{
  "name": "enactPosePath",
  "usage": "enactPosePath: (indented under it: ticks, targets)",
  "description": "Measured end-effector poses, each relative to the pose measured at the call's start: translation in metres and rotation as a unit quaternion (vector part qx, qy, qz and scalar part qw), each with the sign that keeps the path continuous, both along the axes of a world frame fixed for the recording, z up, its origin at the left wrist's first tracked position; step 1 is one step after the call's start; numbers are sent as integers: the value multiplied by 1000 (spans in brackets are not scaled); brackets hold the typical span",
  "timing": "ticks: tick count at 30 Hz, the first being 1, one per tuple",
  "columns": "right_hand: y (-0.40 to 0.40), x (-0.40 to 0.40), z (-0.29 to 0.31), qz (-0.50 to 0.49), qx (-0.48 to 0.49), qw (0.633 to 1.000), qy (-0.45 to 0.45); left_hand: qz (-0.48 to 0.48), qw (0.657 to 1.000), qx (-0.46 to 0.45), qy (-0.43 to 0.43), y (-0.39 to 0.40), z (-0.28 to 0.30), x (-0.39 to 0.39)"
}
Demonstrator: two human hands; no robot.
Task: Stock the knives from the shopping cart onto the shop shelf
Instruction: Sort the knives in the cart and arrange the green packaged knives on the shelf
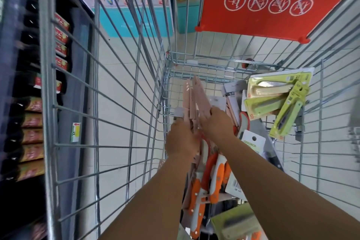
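I've got both hands low in the cart (pixel 109 87) at frame centre: left hand (pixel 182 139) and right hand (pixel 218 122) curl round a bundle of pink knives (pixel 196 93). I'd square the bundle, then lift straight up; wire walls crowd left, green packs (pixel 272 99) right.

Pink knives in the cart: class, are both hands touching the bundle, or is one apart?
Touching. The head view shows the left hand and right hand both wrapped around the pink knives, fingers overlapping the bundle with no gap.
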State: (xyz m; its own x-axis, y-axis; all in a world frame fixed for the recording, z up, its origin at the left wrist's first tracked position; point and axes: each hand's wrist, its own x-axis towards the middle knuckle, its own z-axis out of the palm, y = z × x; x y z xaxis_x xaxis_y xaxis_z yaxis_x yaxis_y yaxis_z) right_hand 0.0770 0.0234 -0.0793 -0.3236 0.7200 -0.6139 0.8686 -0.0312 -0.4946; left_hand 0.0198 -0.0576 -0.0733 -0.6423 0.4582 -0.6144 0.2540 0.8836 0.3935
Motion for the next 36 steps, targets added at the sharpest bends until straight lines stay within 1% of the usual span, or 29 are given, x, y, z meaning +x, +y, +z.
enactPosePath:
  ticks: [4,6,10,13,15,17,18,20,23,25,28,30,32,34,36]
  targets:
    - [4,-2,0,-13,-42,999,14,-14,999,-47,11,10,6,-4]
    - [5,-2,1,-30,-53,998,19,-12,998,-52,11,13,11,-5]
    - [0,-14,4,-79,-69,992,73,48,998,-2,30,16,22,-13]
    - [-5,-35,7,-103,-87,984,113,91,994,14,57,19,25,-29]
    - [-4,-49,9,-93,-85,983,132,124,991,21,48,23,23,-36]
    - [-1,-59,7,-74,-81,985,133,167,985,36,31,26,18,-38]
    - [0,-62,6,-59,-87,986,127,171,984,41,35,26,14,-39]
    - [3,-66,7,-3,-89,990,111,132,989,40,61,24,10,-43]
    - [3,-67,5,79,-93,986,115,9,994,-6,111,18,4,-47]
    - [2,-65,4,112,-96,982,114,-47,991,-14,122,12,-1,-45]
    - [3,-57,2,85,-96,982,136,-83,988,14,127,4,-2,-38]
    - [8,-45,4,33,-73,984,158,-97,984,27,149,-2,-3,-32]
    - [12,-26,8,-3,-39,988,151,-118,977,29,175,-9,-1,-26]
    - [11,-5,15,18,10,991,133,-124,977,37,169,-16,2,-17]
    - [-1,16,20,58,60,989,123,-125,982,48,132,-21,8,-6]
